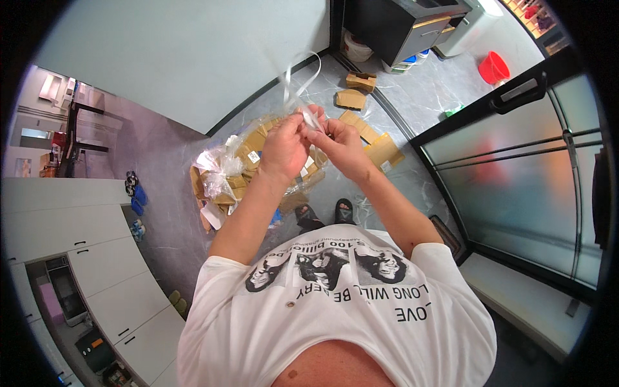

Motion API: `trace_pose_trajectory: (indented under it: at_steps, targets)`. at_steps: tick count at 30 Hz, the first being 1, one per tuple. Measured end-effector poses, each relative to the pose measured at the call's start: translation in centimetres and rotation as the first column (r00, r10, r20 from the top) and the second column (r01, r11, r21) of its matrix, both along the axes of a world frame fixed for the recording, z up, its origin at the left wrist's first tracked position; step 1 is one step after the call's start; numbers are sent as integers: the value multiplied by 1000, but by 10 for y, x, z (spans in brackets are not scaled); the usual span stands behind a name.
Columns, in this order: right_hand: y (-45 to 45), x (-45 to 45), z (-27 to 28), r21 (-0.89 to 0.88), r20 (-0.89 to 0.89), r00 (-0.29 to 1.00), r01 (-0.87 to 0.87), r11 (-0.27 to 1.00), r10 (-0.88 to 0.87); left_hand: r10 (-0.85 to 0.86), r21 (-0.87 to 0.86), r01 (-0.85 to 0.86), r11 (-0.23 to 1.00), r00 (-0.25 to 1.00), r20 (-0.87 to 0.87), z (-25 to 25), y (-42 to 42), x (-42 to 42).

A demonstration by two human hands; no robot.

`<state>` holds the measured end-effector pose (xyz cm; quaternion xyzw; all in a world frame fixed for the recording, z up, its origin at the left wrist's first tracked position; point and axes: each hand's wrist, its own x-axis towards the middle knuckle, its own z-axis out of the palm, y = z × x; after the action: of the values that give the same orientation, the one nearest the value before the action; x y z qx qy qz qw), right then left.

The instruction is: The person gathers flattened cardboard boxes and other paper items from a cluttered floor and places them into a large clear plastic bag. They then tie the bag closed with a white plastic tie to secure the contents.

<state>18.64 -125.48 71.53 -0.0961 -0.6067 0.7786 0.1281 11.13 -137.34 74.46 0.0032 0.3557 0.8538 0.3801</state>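
A thin white plastic strap (pixel 312 119) is pinched between the fingers of my left hand (pixel 289 144) and my right hand (pixel 342 142), which meet in front of me at mid-height. Part of it loops up beyond the fingers and is blurred. Below my hands, a pile of flattened brown cardboard (pixel 254 140) lies on the floor, some of it hidden by my arms. Crumpled clear plastic wrap (pixel 220 171) covers the pile's left side. To the right, more cardboard pieces (pixel 384 152) lie flat.
Two small cardboard pieces (pixel 350 99) lie near the sliding-door track (pixel 394 113). A frosted glass door (pixel 520 188) stands at the right, a pale wall panel (pixel 193 63) ahead. White cabinets (pixel 109 271) run along the left, with shoes (pixel 138 193) beside them. A red bucket (pixel 493 66) stands beyond the track.
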Motion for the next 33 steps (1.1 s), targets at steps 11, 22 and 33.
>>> trace_pose_trajectory:
  at_steps: [11, 22, 33]
  targets:
    - [62, 32, 27, -62, 313, 921, -225, 972, 233, -414, -302, -537, 788, -98, -905, 23, 8, 16]
    - [86, 49, 50, -168, 280, 915, -253, 953, 292, -362, -288, -388, 876, -132, -923, 27, 32, 30]
    - [72, 51, 36, -461, 104, 975, -128, 878, 197, -290, -466, -75, 881, 692, -661, 32, 29, 56]
